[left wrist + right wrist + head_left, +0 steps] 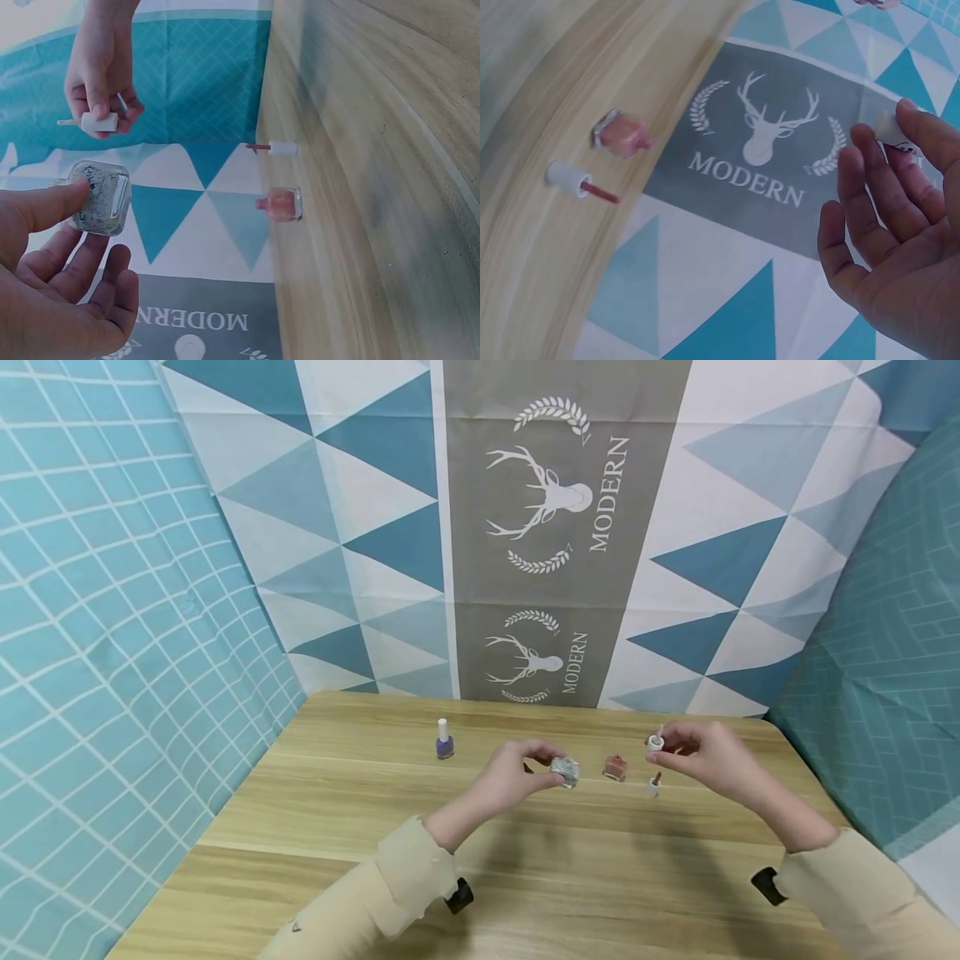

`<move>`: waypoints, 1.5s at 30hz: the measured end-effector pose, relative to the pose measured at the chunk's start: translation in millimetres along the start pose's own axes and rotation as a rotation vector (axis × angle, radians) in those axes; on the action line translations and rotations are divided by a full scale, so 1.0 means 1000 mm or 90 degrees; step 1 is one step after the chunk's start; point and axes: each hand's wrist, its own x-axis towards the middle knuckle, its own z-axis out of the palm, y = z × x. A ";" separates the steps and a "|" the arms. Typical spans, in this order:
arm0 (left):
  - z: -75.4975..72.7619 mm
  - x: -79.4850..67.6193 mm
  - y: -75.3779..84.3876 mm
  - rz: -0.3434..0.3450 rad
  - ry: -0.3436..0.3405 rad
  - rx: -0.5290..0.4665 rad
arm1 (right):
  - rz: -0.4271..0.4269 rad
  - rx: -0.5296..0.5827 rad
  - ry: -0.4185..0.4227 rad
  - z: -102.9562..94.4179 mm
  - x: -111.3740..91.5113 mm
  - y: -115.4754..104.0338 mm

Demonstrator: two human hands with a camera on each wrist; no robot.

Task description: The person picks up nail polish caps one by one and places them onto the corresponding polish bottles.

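Note:
My left hand (pixel 513 779) pinches a clear square nail polish bottle (pixel 101 199) with silvery contents between thumb and fingers, over the middle of the table. To the right, my right hand (pixel 705 753) holds a white nail polish cap (pixel 656 743) with its brush pointing up. An uncapped reddish-pink nail polish bottle (pixel 615 767) stands on the table between the two hands. Just below the right hand in the head view, another white cap (pixel 655 788) stands upside down, its reddish brush upward.
A purple nail polish bottle (pixel 444 747) with its white cap on stands toward the left back of the wooden table (pixel 360 810). Patterned cloth (pixel 390 527) hangs behind the table's back edge, and more cloth (pixel 90 635) hangs along both sides.

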 end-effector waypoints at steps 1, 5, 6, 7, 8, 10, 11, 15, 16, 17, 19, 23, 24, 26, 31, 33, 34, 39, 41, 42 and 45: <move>-0.001 -0.001 0.001 0.003 0.001 -0.004 | 0.003 0.004 0.000 0.000 0.000 -0.002; -0.007 -0.007 0.006 0.000 0.005 -0.012 | 0.009 0.012 0.005 -0.001 0.000 -0.010; -0.008 -0.008 0.006 -0.001 0.007 -0.013 | 0.007 0.014 0.008 -0.001 0.000 -0.012; -0.009 -0.009 0.008 -0.004 0.009 -0.014 | 0.004 0.017 0.012 -0.001 0.000 -0.014; -0.011 -0.010 0.008 -0.007 0.012 -0.015 | -0.001 0.018 0.017 -0.001 0.000 -0.016; -0.014 -0.012 0.010 -0.011 0.021 -0.016 | -0.010 0.020 0.027 -0.001 0.000 -0.020; -0.015 -0.013 0.010 -0.012 0.026 -0.018 | -0.015 0.019 0.033 -0.001 0.001 -0.022; -0.020 -0.018 0.012 -0.004 0.042 -0.028 | -0.021 0.030 0.055 0.001 0.002 -0.027; -0.021 -0.019 0.012 0.000 0.046 -0.034 | -0.022 0.034 0.061 0.002 0.003 -0.028; -0.023 -0.021 0.012 0.005 0.049 -0.038 | -0.024 0.038 0.067 0.002 0.003 -0.029; -0.024 -0.023 0.012 0.010 0.057 -0.047 | -0.029 0.051 0.076 0.003 0.004 -0.031; -0.027 -0.027 0.012 0.016 0.075 -0.060 | -0.047 0.070 0.095 0.004 0.005 -0.038; -0.027 -0.028 0.012 0.018 0.079 -0.062 | -0.052 0.075 0.099 0.004 0.005 -0.040; -0.027 -0.031 0.013 0.024 0.086 -0.064 | -0.060 0.081 0.108 0.005 0.006 -0.043; -0.025 -0.037 0.012 0.036 0.107 -0.072 | -0.046 0.108 0.112 0.007 0.007 -0.050; -0.024 -0.039 0.011 0.040 0.120 -0.078 | -0.029 0.130 0.109 0.008 0.007 -0.053; -0.024 -0.040 0.011 0.042 0.126 -0.080 | -0.021 0.143 0.108 0.008 0.007 -0.054; -0.021 -0.043 0.011 0.045 0.162 -0.088 | -0.021 0.219 0.114 0.012 0.007 -0.062; -0.021 -0.045 0.016 0.043 0.172 -0.087 | -0.035 0.241 0.122 0.013 0.006 -0.065; -0.022 -0.046 0.020 0.041 0.175 -0.087 | -0.046 0.250 0.125 0.014 0.006 -0.066; -0.021 -0.048 0.020 0.044 0.186 -0.089 | -0.078 0.275 0.127 0.017 0.005 -0.069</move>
